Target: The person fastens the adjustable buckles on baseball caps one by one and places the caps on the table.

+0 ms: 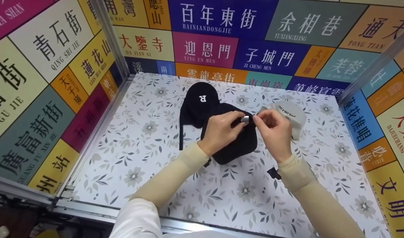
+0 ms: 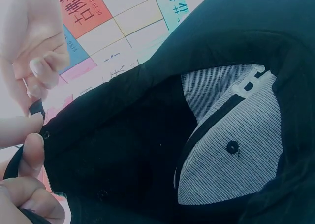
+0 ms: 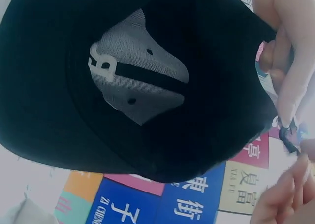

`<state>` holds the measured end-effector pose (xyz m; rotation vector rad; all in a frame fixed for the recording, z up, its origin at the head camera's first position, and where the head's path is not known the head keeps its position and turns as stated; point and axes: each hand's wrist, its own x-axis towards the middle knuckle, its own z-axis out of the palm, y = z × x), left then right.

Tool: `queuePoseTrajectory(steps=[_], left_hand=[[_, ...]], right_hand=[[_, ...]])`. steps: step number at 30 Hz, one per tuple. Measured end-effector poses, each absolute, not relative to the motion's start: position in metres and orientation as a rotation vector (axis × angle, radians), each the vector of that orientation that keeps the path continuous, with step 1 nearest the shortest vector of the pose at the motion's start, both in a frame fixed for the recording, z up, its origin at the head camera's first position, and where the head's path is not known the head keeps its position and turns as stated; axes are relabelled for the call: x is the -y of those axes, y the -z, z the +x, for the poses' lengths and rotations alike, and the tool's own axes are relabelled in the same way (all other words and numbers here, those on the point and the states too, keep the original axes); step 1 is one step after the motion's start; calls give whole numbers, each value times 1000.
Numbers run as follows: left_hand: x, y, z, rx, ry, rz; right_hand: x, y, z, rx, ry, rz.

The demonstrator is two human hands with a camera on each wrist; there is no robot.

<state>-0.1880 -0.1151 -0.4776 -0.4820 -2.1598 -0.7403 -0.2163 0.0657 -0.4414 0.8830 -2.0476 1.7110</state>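
A black cap (image 1: 235,145) is held up off the table between both hands, its brim toward the person. My left hand (image 1: 221,129) pinches the cap's thin strap (image 2: 14,162) at the back edge. Beside its fingertips shows a small silver-coloured piece (image 1: 245,119); its kind is unclear. Close on the other side, my right hand (image 1: 275,129) pinches the strap between thumb and forefinger. Both wrist views look into the cap, where a pale mesh lining (image 2: 236,140) shows. The strap (image 3: 288,139) spans the short gap between the fingertips.
Behind the held cap lies another black cap (image 1: 200,99) with a white letter, its strap trailing on the table. A cream cap (image 1: 292,114) with dark lettering sits behind the right hand. The flower-patterned table (image 1: 135,175) is enclosed by colourful sign-covered walls (image 1: 205,49).
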Motion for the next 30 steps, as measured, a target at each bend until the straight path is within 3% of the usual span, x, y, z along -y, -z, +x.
queuePoseTrajectory(steps=[11,30], left_hand=[[111,474,-189,2149,707,-506],[118,481,-185,2150,776,-488]], right_hand=[[-65,468,-238,2190,-1349,895],[-61,438,-218,2134,-1672,961]])
